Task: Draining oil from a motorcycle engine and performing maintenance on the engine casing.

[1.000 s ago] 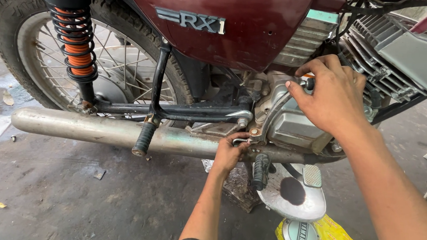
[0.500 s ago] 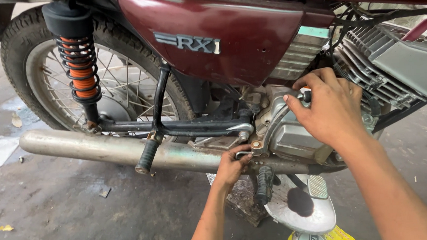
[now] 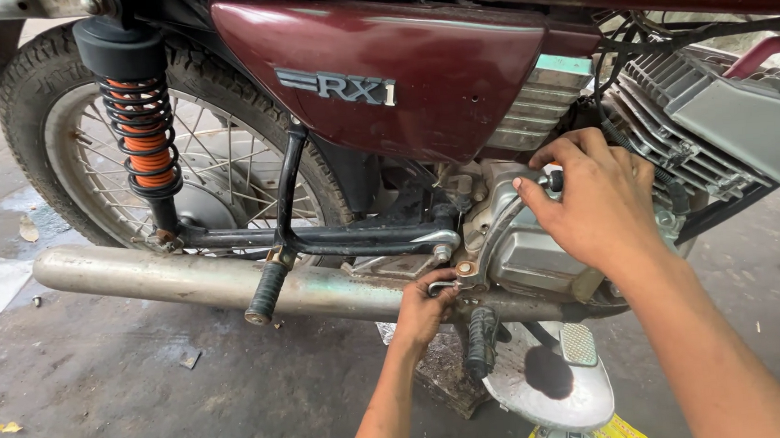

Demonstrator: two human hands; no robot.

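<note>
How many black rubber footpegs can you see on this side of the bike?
2: the rear footpeg hangs in front of the exhaust pipe; the front footpeg sits just right of the left hand. Others may be hidden.

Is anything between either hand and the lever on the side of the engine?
Nothing visible is. The right hand already grips the top end of the silver lever, and the left hand touches its lower end, above the exhaust pipe. The footrest hangs just beside the left hand, not in its way.

open: floor [image 3: 103, 399] below | blocked: exhaust pipe [image 3: 186, 281], footpeg [image 3: 266, 294]
</note>
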